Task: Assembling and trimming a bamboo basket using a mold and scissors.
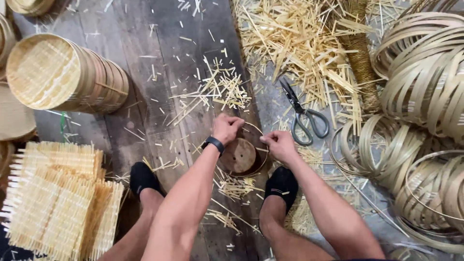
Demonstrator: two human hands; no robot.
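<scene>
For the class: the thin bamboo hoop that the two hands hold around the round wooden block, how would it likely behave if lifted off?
The bamboo hoop is a thin strip, so probably light and springy, flexing out of round where the left hand and right hand pinch it. Off the wooden block, it may spring open. On edge, it could roll.

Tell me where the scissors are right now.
In the head view, the scissors lie on the floor to the right, just beyond the right hand, at the edge of the bamboo offcuts.
</scene>
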